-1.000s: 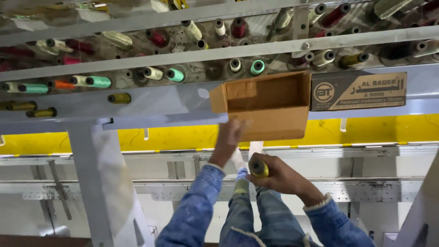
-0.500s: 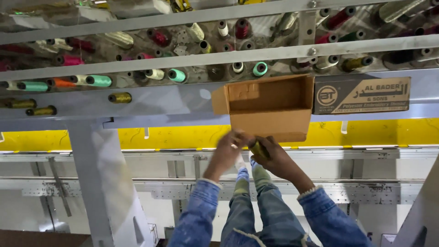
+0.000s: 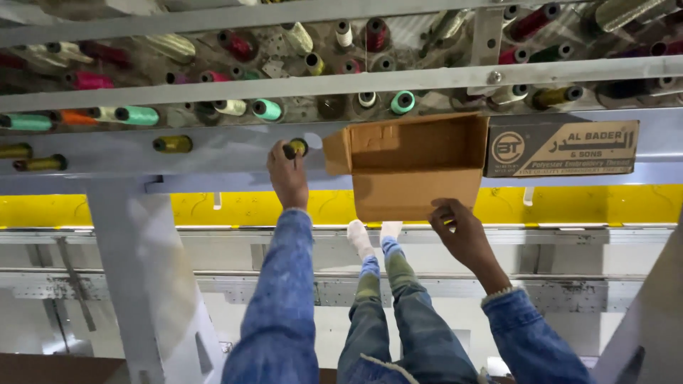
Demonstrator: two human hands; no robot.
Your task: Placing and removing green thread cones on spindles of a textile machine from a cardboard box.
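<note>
Moved: since prev frames the hands have split; they were together under the cardboard box (image 3: 416,167) w/ a spool between them. Now left hand (image 3: 287,176) is up and off to the box's left, right hand (image 3: 461,231) sits at box's lower right corner.
Left hand: arm in denim sleeve stretched up, fingers closed around a yellow-green thread spool (image 3: 296,148), dark end facing cam. Spool is just left of the box, touching or nearly touching the grey rack shelf (image 3: 213,153); can't tell which.
Right hand: fingers curled in, loosely closed, at box's bottom edge. Whether they pinch the cardboard or hold anything, can't tell; palm side hidden.
Box: open brown carton, open side toward cam, looks empty inside, propped on the rack shelf.
Right of box: a darker printed carton (image 3: 562,146), touching it.
Above box: rows of thread spools (image 3: 267,109), teal, green, red, pink, gold, orange, behind metal rails (image 3: 341,84).
Left of box, further out: gold spool (image 3: 173,144) on the same shelf, well apart from held one.
Below box: yellow bar (image 3: 242,208), then person's legs and white socks (image 3: 373,235).
</note>
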